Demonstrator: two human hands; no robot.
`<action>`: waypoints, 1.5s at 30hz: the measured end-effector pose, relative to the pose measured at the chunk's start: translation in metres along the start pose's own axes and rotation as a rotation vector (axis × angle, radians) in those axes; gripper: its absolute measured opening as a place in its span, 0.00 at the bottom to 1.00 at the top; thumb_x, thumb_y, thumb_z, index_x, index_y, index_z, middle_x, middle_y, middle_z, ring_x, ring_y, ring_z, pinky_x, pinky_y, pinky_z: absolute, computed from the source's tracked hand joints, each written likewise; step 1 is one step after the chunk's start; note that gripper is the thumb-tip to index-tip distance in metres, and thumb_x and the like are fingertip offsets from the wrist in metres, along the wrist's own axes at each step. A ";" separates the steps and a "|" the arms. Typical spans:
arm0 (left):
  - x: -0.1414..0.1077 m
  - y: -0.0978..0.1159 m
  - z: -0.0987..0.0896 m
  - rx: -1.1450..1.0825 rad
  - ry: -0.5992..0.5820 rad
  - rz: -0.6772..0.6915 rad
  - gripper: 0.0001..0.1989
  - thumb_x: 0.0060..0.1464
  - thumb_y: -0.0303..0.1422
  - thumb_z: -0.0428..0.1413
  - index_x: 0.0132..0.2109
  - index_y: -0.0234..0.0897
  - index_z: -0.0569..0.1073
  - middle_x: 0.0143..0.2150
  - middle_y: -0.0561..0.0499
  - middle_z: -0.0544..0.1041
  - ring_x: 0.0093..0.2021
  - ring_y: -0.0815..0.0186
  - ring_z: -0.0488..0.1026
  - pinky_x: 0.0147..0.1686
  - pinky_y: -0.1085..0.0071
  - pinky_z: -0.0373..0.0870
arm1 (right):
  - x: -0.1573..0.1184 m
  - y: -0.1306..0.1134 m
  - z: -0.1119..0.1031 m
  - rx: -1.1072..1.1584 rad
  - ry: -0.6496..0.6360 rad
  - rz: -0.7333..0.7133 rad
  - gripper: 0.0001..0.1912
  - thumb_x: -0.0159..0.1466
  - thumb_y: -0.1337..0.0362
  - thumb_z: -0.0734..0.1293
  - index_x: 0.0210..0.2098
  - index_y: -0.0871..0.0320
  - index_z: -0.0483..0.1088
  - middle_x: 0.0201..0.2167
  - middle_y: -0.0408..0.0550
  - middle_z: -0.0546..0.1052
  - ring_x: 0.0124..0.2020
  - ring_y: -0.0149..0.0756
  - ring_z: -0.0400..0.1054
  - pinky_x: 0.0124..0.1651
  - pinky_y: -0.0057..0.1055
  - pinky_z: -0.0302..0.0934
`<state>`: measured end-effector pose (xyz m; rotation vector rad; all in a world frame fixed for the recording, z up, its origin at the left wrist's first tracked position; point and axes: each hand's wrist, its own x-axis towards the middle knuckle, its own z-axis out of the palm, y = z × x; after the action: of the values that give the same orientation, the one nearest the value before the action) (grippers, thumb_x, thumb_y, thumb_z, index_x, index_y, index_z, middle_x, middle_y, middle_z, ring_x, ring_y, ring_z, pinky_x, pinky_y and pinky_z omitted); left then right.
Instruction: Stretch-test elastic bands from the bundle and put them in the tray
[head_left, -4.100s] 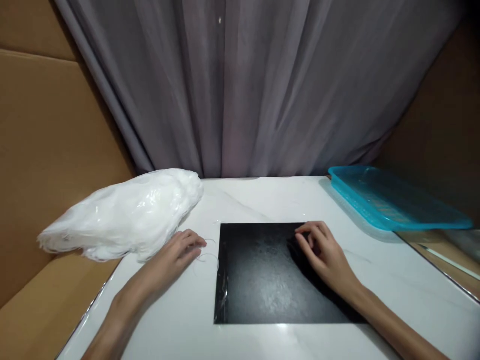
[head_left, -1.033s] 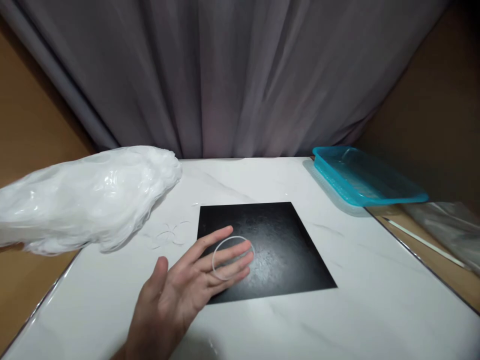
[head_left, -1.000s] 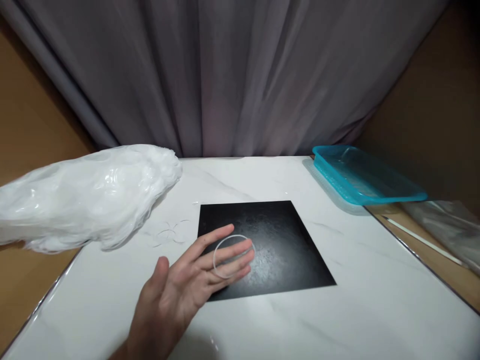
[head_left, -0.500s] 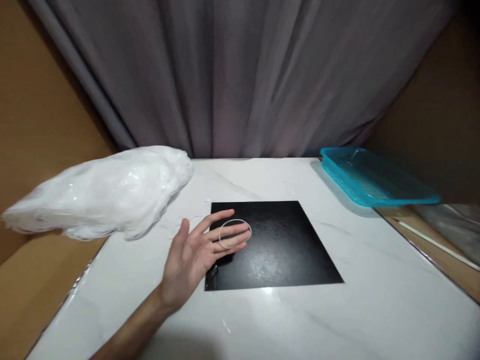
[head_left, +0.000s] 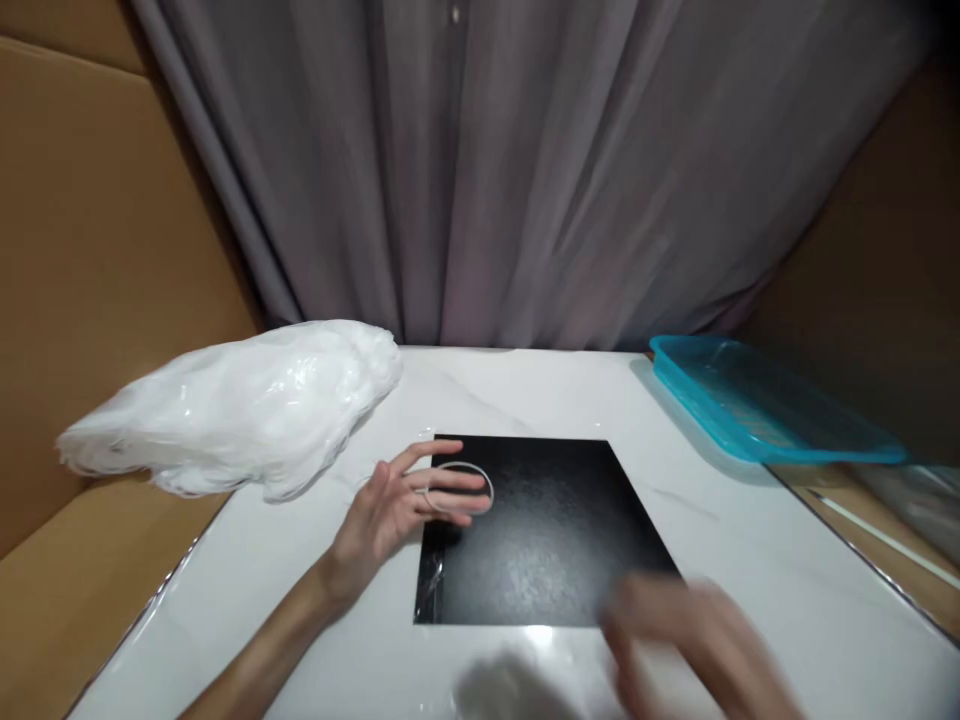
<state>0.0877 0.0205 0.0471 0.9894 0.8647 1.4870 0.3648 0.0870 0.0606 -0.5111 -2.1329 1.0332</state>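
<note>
Left hand (head_left: 386,515): palm turned up, fingers spread well apart, thumb raised, nothing clenched. A thin white ring (head_left: 493,492) lies across my middle fingers, over the left part of the black sheet (head_left: 540,550); whether it loops round any finger I cannot tell. Right hand (head_left: 675,620): motion-blurred, at the sheet's near right corner, fingers seemingly bent; how far they are open, and whether they hold anything, I cannot tell. The sheet lies flat on the white table (head_left: 585,395), its left end showing glossy creases. Glossy white bundle (head_left: 247,410) at far left, partly past the table edge. Blue tray (head_left: 739,440) at far right, overhanging the edge; pale strip (head_left: 892,535) below it, on brown cardboard. Grey curtain (head_left: 495,180) behind.
</note>
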 end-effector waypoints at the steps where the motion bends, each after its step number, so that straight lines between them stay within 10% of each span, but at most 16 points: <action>1: -0.001 -0.001 0.000 -0.003 -0.046 -0.008 0.40 0.68 0.62 0.43 0.68 0.33 0.64 0.58 0.28 0.78 0.57 0.40 0.78 0.53 0.50 0.73 | 0.016 0.005 0.005 -0.001 -0.014 0.019 0.24 0.72 0.53 0.69 0.66 0.43 0.68 0.57 0.54 0.75 0.50 0.46 0.73 0.48 0.44 0.74; 6: -0.003 -0.016 0.003 0.057 -0.159 -0.069 0.33 0.69 0.55 0.48 0.70 0.40 0.59 0.58 0.33 0.78 0.52 0.47 0.81 0.52 0.50 0.73 | 0.065 0.024 0.033 0.208 -0.147 0.220 0.14 0.73 0.51 0.69 0.51 0.50 0.81 0.39 0.49 0.81 0.38 0.40 0.76 0.40 0.34 0.69; 12: 0.005 -0.032 0.004 0.158 0.065 -0.192 0.32 0.68 0.50 0.53 0.71 0.45 0.54 0.64 0.32 0.73 0.58 0.46 0.77 0.49 0.51 0.75 | 0.080 0.057 0.035 0.140 -0.045 0.207 0.17 0.73 0.53 0.68 0.39 0.58 0.83 0.30 0.46 0.78 0.25 0.32 0.70 0.29 0.27 0.61; 20: -0.002 -0.022 -0.052 1.137 0.315 -0.024 0.26 0.69 0.51 0.50 0.68 0.50 0.66 0.70 0.43 0.65 0.68 0.48 0.66 0.67 0.47 0.64 | 0.186 0.180 -0.098 -0.361 0.146 0.384 0.16 0.74 0.56 0.68 0.35 0.62 0.74 0.27 0.44 0.76 0.27 0.34 0.71 0.39 0.33 0.68; 27: -0.010 0.002 -0.078 1.226 0.276 -0.068 0.21 0.70 0.48 0.50 0.62 0.45 0.72 0.63 0.43 0.70 0.66 0.50 0.67 0.68 0.48 0.61 | 0.222 0.232 -0.171 -0.652 0.259 0.491 0.16 0.74 0.53 0.68 0.46 0.62 0.74 0.42 0.49 0.77 0.42 0.40 0.74 0.49 0.41 0.70; 33: -0.006 0.011 -0.078 1.171 0.262 -0.065 0.14 0.70 0.45 0.51 0.51 0.42 0.74 0.54 0.45 0.73 0.56 0.55 0.71 0.60 0.57 0.67 | 0.196 0.246 -0.140 -0.771 0.329 0.388 0.28 0.77 0.50 0.56 0.64 0.66 0.65 0.62 0.72 0.65 0.48 0.54 0.71 0.52 0.51 0.64; 36: -0.005 0.012 -0.075 1.119 0.274 -0.055 0.12 0.68 0.43 0.53 0.48 0.42 0.74 0.52 0.46 0.73 0.55 0.54 0.70 0.59 0.56 0.65 | 0.161 0.230 -0.106 -0.764 0.289 0.273 0.28 0.76 0.47 0.56 0.65 0.60 0.64 0.63 0.66 0.63 0.44 0.48 0.72 0.47 0.45 0.65; 45: -0.008 0.023 -0.033 0.584 0.214 -0.152 0.15 0.70 0.49 0.52 0.49 0.42 0.67 0.60 0.41 0.76 0.62 0.54 0.72 0.66 0.51 0.62 | 0.070 0.068 0.012 -0.173 -0.068 0.080 0.18 0.77 0.49 0.60 0.61 0.48 0.64 0.50 0.50 0.71 0.48 0.43 0.70 0.53 0.42 0.65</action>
<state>0.0487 0.0098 0.0544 1.1599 1.5505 1.2450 0.3119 0.1637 0.0307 -0.6571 -2.2912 0.9251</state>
